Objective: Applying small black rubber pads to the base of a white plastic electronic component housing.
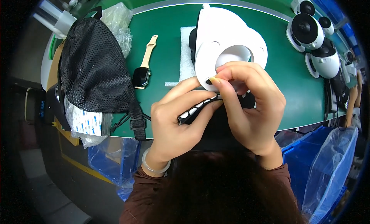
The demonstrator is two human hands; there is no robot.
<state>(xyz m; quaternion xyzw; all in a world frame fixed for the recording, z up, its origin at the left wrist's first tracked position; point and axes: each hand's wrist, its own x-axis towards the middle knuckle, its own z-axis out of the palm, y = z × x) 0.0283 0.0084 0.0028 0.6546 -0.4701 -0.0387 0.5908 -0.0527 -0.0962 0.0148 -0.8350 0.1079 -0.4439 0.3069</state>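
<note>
A white plastic housing with a large round opening stands before me on the table. A small black round pad shows at its near lower corner. My left hand is closed around a slim black tool with white patches, its tip hidden by my fingers. The left index finger touches the housing's lower edge. My right hand is closed in a pinch, thumb and index fingertips beside the black pad. What lies between those fingertips is hidden.
Left of the housing lie a smartwatch with a pale band, a black mesh bag and a white sticker sheet. White foam rests beside the housing. Several white-and-black devices stand at right. Blue bins flank the table's near edge.
</note>
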